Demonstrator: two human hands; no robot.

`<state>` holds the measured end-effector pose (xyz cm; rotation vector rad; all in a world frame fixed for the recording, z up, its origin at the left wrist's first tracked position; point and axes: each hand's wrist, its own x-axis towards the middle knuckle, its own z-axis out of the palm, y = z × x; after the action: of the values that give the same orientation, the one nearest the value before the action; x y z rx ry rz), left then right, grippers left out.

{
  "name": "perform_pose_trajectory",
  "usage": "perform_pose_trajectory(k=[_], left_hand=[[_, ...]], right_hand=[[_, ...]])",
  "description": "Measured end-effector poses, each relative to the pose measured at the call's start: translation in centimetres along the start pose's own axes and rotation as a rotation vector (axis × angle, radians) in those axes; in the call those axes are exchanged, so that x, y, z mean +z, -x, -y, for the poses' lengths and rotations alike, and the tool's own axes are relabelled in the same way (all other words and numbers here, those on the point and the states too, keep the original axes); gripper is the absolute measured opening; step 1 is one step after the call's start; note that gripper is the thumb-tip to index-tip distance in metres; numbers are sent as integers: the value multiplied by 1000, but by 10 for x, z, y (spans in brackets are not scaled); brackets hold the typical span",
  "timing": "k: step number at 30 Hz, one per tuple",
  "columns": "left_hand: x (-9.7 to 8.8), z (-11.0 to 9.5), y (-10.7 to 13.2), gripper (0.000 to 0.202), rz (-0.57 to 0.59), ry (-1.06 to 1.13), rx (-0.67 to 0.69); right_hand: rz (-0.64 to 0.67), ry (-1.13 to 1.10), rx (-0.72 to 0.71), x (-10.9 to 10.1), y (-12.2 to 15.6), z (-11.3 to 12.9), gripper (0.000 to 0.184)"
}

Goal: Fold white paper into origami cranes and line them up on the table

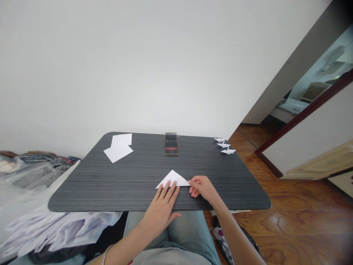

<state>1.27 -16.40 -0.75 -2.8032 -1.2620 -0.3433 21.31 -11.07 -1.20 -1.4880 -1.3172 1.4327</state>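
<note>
A white sheet of paper folded into a triangle [174, 177] lies on the dark table, its peak pointing away from me. My left hand [162, 206] rests flat with fingers outstretched, the fingertips pressing on the paper's near edge. At the triangle's right corner, my right hand [201, 187] pinches the tip between thumb and forefinger, the other fingers curled.
Several loose white paper sheets [121, 145] overlap at the table's back left. Three folded paper cranes [227, 151] stand in a row at the back right. A dark, blurred-out rectangular object [171, 143] sits at the back middle of the table [91, 184], against the wall.
</note>
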Motion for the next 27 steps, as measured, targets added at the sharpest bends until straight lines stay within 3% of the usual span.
perform_pose_trajectory(k=[3, 6, 9, 12, 18, 27], left_hand=[[2, -2, 0, 69, 14, -29, -6], [4, -3, 0, 70, 15, -49, -11], [6, -4, 0, 69, 1, -59, -15], [8, -4, 0, 69, -1, -75, -22], [14, -2, -1, 64, -7, -95, -30], [14, 1, -5, 62, 24, -124, -17]], right_hand=[[-14, 61, -26, 0, 3, -1, 25], [-137, 281, -121, -1, 10, 1, 22], [-335, 463, -328, 0, 22, 4, 19], [-379, 506, -544, 6, 34, 2, 26], [-252, 698, -743, 26, 44, -23, 42], [-130, 841, -769, 35, 36, -29, 55]])
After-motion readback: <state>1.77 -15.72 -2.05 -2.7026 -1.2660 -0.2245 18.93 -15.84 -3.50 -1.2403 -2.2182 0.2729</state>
